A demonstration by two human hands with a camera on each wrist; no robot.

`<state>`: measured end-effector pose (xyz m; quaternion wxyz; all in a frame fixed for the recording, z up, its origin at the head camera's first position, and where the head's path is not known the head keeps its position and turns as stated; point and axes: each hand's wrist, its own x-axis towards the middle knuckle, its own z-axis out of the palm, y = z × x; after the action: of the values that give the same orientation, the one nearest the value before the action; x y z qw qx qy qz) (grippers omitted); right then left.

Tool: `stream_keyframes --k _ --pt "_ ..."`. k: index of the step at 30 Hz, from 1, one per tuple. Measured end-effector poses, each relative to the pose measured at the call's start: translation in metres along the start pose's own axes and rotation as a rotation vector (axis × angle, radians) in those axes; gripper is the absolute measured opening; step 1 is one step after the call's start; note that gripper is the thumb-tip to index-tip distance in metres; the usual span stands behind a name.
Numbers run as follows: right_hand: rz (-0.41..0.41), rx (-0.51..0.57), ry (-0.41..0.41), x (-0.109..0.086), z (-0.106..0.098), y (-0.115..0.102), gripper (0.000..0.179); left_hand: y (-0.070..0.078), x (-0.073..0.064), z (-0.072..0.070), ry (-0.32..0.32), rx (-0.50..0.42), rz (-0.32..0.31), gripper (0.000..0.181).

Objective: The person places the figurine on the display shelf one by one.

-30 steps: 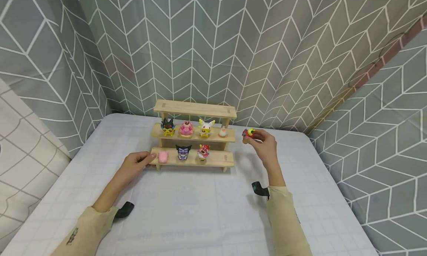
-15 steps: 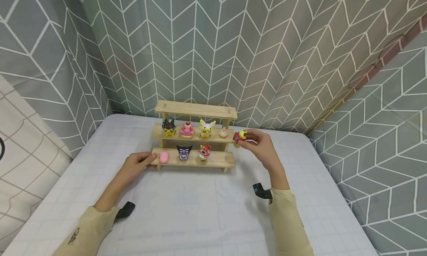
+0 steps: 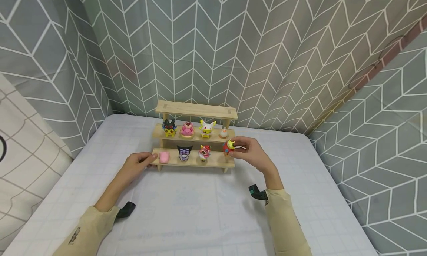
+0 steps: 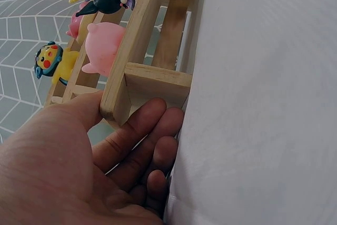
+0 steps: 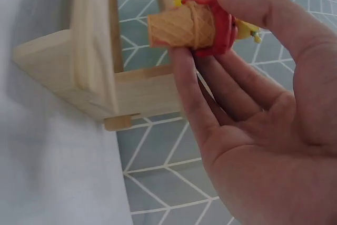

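Observation:
My right hand (image 3: 251, 152) pinches a toy ice-cream cone figurine (image 3: 228, 147) with a red and yellow top, just above the right end of the lowest tier of a wooden display shelf (image 3: 197, 108). In the right wrist view, thumb and fingers hold the waffle-patterned cone figurine (image 5: 197, 27) tilted sideways. My left hand (image 3: 135, 165) grips the left end of the lowest tier, thumb at its edge and fingers curled beneath. Beside that thumb sits a pink pig figurine (image 4: 103, 46). A black-and-purple figurine (image 3: 184, 153) and a red-and-white figurine (image 3: 204, 152) share this tier.
On the middle tier stand a black-hooded yellow figurine (image 3: 169, 128), a pink figurine (image 3: 187, 129), a white-and-yellow figurine (image 3: 206, 128) and a small white figurine (image 3: 224, 133). White cloth covers the table (image 3: 186, 211); a patterned curtain (image 3: 200, 52) hangs behind.
My right hand has carried the cone figurine left and down, from beside the shelf to the right end of the lowest tier. The left hand stays on the shelf's left end.

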<state>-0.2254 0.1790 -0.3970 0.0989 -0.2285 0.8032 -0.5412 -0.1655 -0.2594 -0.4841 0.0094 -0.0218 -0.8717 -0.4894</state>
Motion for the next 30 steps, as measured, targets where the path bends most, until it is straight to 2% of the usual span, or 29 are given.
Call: stream_keyframes --k 7,17,24,30 --pt "-0.052 -0.104 -0.109 0.002 0.003 0.011 0.038 -0.001 0.001 0.001 0.000 0.003 0.002 0.039" --pt "-0.069 -0.111 -0.205 0.004 0.002 0.011 0.044 0.000 0.001 0.001 0.008 0.004 0.000 0.039" --pt "-0.062 -0.119 -0.183 0.005 0.007 0.007 0.050 0.000 0.000 0.001 0.008 -0.004 0.001 0.039" --pt "-0.042 -0.196 -0.079 0.006 0.014 0.004 0.043 -0.001 0.001 0.001 0.012 0.000 0.006 0.038"
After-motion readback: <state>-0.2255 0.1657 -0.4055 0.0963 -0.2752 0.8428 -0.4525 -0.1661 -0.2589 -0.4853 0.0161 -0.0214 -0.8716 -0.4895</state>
